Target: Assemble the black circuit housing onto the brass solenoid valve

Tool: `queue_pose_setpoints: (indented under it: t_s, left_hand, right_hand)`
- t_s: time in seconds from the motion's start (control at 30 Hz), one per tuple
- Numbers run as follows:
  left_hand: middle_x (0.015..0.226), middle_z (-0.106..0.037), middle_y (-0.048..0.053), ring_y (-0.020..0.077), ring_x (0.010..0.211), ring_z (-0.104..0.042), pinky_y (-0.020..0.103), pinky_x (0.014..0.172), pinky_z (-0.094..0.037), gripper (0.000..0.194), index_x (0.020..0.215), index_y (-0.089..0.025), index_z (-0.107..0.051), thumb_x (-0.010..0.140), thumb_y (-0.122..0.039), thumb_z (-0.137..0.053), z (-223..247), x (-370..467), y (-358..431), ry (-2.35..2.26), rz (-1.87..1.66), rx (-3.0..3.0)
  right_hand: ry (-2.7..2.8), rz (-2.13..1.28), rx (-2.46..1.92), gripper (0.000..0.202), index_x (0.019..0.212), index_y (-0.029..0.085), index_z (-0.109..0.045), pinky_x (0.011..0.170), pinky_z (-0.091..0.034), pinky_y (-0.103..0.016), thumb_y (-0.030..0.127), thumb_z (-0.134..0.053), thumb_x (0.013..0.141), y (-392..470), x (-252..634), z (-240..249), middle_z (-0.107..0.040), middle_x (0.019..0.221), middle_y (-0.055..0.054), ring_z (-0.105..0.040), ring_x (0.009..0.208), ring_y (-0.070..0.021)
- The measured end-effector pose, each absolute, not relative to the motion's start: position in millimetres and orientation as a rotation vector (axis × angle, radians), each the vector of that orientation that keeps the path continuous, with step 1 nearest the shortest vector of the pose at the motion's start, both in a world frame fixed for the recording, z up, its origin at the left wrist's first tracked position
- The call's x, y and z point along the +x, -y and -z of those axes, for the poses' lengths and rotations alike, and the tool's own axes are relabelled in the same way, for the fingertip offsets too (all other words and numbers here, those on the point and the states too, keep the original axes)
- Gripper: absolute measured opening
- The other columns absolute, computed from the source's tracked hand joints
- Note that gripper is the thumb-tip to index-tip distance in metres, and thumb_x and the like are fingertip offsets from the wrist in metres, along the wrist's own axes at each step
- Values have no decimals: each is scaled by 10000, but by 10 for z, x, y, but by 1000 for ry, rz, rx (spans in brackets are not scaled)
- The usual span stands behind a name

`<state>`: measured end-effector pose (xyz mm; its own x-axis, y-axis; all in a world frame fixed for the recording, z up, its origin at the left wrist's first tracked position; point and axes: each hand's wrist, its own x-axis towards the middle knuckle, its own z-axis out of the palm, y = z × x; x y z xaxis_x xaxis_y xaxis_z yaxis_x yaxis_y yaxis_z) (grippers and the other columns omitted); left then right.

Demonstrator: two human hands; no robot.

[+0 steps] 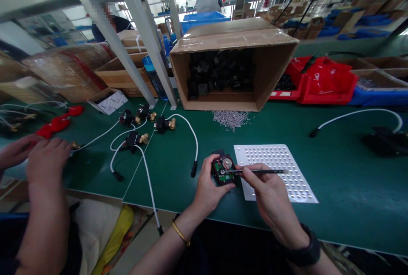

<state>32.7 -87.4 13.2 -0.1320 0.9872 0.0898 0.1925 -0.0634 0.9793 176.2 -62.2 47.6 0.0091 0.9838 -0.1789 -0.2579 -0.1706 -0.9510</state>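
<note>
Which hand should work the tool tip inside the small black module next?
Right, probably. The right hand already pinches the thin dark tool, tip at the small black module's green board; the left hand only steadies it.

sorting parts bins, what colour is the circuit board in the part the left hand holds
Green, inside a black housing, seen in the head view.

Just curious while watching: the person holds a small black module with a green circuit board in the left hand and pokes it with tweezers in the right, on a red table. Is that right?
Not quite. The head view shows the table is green, not red. The left hand does hold the black module with its green board, and the right hand holds the tweezers to it.
</note>
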Motion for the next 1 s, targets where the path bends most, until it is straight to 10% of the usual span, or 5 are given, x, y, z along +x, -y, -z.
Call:
queue_pose_setpoints:
  t_s: [0.77,1.0]
  left_hand:
    - [1273,-483,85,276,1196,-457,474,1046,-335,755,1250,-228,-414,591,-174,-778,-183,307,868,-1444,-1304,1293]
    - [1320,-424,86,268,1229,-424,449,1048,-342,680,1242,-243,-419,646,-210,-745,-197,266,836,-1451,-1291,1383]
  right_hand:
    - [1285,-1054,-1041,8,789,221,-656,795,-501,-386,223,-650,783,688,1744,-457,-686,865,-57,-632,888,-236]
    - [1892,-504,-711,491,1119,328,-615,861,-495,-396,14,-612,742,795,1884,-546,-648,1112,-42,-594,1035,-244]
